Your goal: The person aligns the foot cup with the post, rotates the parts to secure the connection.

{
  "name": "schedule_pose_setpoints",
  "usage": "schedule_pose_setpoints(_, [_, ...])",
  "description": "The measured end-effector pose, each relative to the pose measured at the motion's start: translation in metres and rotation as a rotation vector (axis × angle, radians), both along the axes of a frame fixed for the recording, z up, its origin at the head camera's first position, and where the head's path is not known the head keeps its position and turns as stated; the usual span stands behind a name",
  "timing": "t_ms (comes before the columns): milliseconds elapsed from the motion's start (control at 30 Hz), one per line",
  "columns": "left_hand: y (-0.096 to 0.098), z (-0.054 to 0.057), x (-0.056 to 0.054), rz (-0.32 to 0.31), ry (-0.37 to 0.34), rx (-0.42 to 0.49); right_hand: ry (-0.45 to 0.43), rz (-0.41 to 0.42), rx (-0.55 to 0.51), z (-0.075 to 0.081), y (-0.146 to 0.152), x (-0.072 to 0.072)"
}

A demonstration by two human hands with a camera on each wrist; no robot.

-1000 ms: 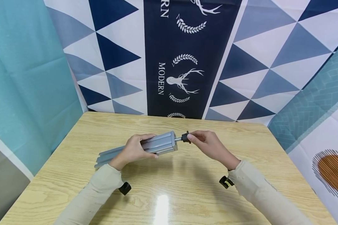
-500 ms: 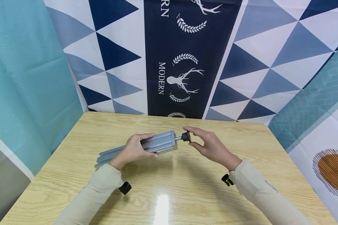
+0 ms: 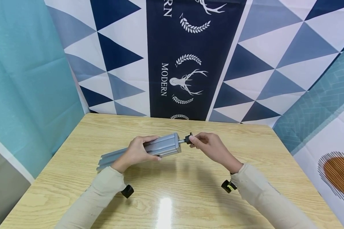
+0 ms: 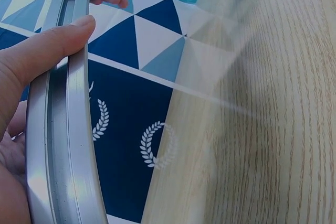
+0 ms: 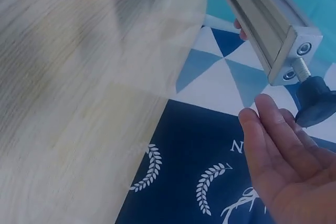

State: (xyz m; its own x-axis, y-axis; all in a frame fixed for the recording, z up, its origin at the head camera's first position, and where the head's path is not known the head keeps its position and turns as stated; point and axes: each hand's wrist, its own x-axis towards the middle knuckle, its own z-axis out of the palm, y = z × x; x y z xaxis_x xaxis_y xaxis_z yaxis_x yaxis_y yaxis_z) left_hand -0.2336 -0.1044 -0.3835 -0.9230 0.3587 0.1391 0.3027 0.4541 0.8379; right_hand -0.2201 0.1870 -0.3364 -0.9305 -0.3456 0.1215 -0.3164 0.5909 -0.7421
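My left hand (image 3: 137,151) grips a silver slotted aluminium profile (image 3: 160,144) about its middle, thumb along one face in the left wrist view. The bar's near end slants up off the table, toward my right hand. From the bolted end plate (image 5: 304,45) a threaded rod (image 5: 301,70) sticks out, carrying a black levelling foot (image 5: 314,100). In the head view my right hand (image 3: 208,145) pinches this foot, its thumb on the near side. The right wrist view shows the fingers (image 5: 273,124) close beside the foot, with the thumb hidden.
A light wood table (image 3: 149,197) lies under both hands. Behind it hangs a patterned cloth (image 3: 123,63) with triangles and a dark stripe. Teal cloth (image 3: 25,79) closes off the left side. Black wrist mounts (image 3: 127,191) sit at the cuffs.
Half a second ago the right hand's fingers were spread around the foot; now they have rolled back, with the thumb on it again. The left hand and profile have stayed put.
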Motion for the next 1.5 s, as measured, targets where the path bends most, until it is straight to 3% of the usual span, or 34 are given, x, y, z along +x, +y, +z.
schedule_pose_setpoints(133, [0.000,-0.001,-0.001,0.007,-0.007,-0.003,0.009,-0.008,0.037,0.000,0.000,0.001])
schedule_pose_setpoints(233, [0.001,-0.001,-0.002,0.006,-0.003,0.001,0.059,0.030,0.075,0.002,0.002,0.001])
schedule_pose_setpoints(500, [0.000,0.000,-0.001,-0.011,0.000,0.010,0.399,0.209,0.167,0.004,0.007,-0.002])
schedule_pose_setpoints(600, [0.000,0.000,-0.001,-0.013,-0.006,0.017,0.466,0.233,0.172,0.004,0.007,-0.002])
schedule_pose_setpoints(700, [0.000,-0.001,-0.001,-0.013,-0.011,0.017,0.443,0.220,0.162,0.003,0.008,-0.002])
schedule_pose_setpoints(933, [0.001,-0.003,-0.001,-0.007,-0.006,0.006,0.130,0.078,0.057,-0.001,0.004,-0.002])
schedule_pose_setpoints(1033, [0.002,-0.004,0.000,-0.010,-0.002,0.002,0.081,0.046,0.061,-0.003,0.003,-0.002])
schedule_pose_setpoints(1267, [0.001,-0.002,-0.001,-0.004,-0.012,0.009,0.110,0.136,0.129,0.003,0.006,0.001])
schedule_pose_setpoints(1500, [0.002,-0.002,0.000,-0.004,-0.015,0.007,0.374,0.232,0.179,0.004,0.010,0.002])
